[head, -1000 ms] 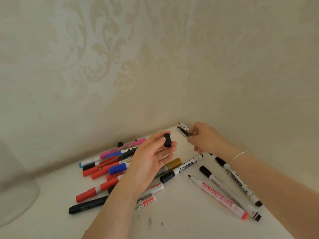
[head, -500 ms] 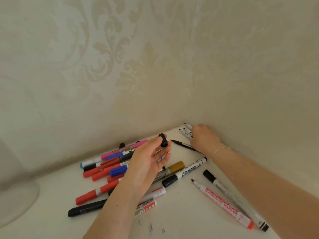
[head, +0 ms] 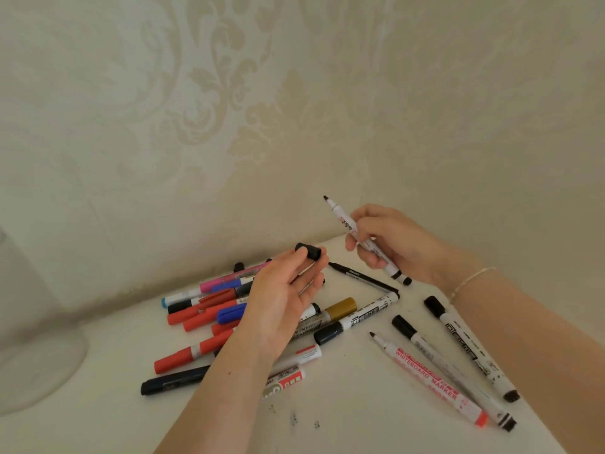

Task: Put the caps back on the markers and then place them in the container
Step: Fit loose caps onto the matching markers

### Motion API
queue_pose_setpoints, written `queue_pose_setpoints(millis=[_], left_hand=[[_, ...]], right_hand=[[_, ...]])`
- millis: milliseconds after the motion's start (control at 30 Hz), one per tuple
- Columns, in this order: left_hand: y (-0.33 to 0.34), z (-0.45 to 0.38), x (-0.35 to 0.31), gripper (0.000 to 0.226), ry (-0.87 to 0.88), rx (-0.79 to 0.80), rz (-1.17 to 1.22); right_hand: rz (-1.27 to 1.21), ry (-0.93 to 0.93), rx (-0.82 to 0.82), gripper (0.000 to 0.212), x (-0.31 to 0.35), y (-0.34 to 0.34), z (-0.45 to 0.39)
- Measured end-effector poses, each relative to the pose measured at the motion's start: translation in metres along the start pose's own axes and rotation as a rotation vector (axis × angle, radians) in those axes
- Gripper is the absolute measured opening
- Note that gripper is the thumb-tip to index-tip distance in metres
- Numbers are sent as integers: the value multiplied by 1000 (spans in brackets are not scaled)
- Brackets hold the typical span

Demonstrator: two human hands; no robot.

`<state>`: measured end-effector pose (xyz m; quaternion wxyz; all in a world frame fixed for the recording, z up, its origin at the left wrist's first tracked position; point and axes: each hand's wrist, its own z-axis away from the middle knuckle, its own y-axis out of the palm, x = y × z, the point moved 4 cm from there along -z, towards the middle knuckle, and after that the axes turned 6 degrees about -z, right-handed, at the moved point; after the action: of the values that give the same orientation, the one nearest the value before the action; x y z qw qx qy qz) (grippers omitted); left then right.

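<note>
Head view: my right hand grips the uncapped marker mid-barrel, tip at 11 o'clock. My left hand pinches the black cap, at 9 o'clock of it. Both light, rigid, smooth; hold near the tip for alignment.

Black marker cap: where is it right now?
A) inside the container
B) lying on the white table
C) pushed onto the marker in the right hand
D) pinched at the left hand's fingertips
D: the black marker cap sits pinched at the fingertips of the left hand, apart from the uncapped white marker that the right hand holds.
</note>
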<state>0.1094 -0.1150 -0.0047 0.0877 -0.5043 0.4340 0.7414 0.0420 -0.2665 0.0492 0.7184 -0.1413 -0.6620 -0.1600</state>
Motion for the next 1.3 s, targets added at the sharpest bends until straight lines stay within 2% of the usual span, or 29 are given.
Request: queue_pose_setpoints(millis=[100,200,500,1033,1100,1233,1300], left_hand=[[-2,-1,-1,20,10,-24,45],[-3,-2,-2,19,11,-35,87],[-1,2,-7,21,23,-16,162],[-9,-4,-9,27,90,-30,100],[-10,-3,-12,22,139,-63,7],[-10,0,-24,16,422,-235,-592],[-5,3,-26,16,512,-229,-707]], right_hand=[[113,-50,181,25,7,17,21],[264,-87,243,20,13,28,34],[580,-80,98,27,16,28,37],[879,-129,-1,28,19,30,38],[877,-146,-34,26,24,27,40],[883,-191,-47,26,29,24,42],[899,-180,-29,26,28,24,43]])
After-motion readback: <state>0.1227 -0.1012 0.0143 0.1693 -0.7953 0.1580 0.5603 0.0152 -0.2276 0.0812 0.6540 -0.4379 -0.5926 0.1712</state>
